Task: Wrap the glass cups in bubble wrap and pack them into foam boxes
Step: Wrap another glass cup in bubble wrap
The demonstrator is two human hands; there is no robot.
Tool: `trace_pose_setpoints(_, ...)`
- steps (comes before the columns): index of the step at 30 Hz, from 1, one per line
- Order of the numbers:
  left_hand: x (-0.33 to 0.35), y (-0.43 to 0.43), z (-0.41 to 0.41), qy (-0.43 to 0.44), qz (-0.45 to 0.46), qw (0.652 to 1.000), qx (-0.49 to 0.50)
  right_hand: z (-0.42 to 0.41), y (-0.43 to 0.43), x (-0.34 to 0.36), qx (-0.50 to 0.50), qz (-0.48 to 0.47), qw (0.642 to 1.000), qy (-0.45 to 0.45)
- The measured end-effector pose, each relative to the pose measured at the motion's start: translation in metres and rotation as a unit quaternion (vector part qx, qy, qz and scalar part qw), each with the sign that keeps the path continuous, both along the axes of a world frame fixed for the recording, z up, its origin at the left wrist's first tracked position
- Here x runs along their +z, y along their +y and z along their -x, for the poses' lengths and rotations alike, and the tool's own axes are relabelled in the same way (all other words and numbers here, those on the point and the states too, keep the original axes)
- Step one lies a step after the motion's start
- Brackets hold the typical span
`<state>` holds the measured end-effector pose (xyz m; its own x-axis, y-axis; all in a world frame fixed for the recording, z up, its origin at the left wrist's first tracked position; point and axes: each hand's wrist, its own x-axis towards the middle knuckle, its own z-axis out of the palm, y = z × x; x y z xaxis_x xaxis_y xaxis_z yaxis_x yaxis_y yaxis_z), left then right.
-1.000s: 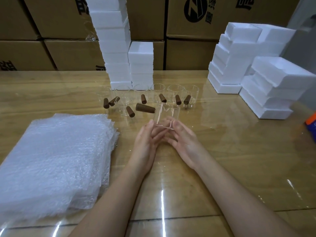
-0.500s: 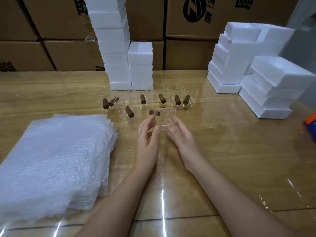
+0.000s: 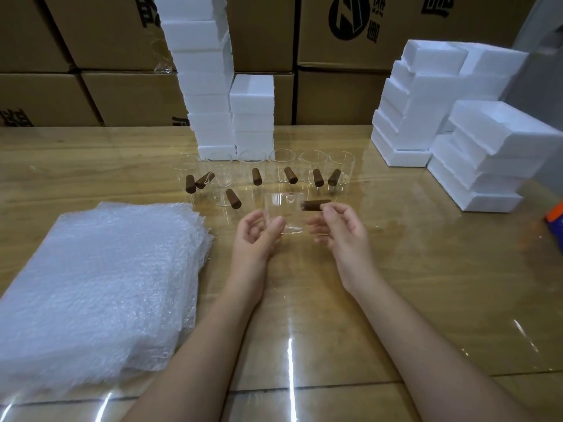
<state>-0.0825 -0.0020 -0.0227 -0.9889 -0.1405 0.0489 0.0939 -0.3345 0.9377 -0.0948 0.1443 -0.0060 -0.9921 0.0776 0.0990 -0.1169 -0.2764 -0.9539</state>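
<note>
Bright overhead light glares on the glossy table (image 3: 426,269); edges bow.

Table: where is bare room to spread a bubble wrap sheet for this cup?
Widest bare patch: table right of the right hand, near side of the foam boxes. Smaller one between the forearms, beside the bubble wrap stack. Crowded: the cup row just beyond the held cup.

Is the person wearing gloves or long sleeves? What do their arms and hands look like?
No gloves and no sleeves. The left hand and right hand are bare, and so are the left forearm and right forearm, right down to the picture's edge. I can see no rings, watch or bracelets.
</note>
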Motion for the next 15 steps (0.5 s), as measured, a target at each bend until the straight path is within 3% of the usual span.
trace_pose_setpoints(5, 0.001, 0.001, 0.000, -0.016, -0.025, 0.999, -0.013, 0.000, 0.012, 0.009, -0.010, 0.047, 0.998, -0.039)
trace_pose_setpoints(15, -0.001, 0.003, 0.000, -0.012, 0.054, 0.996, -0.067, 0.006, 0.019, 0.003, -0.017, -0.013, 0.999, -0.032)
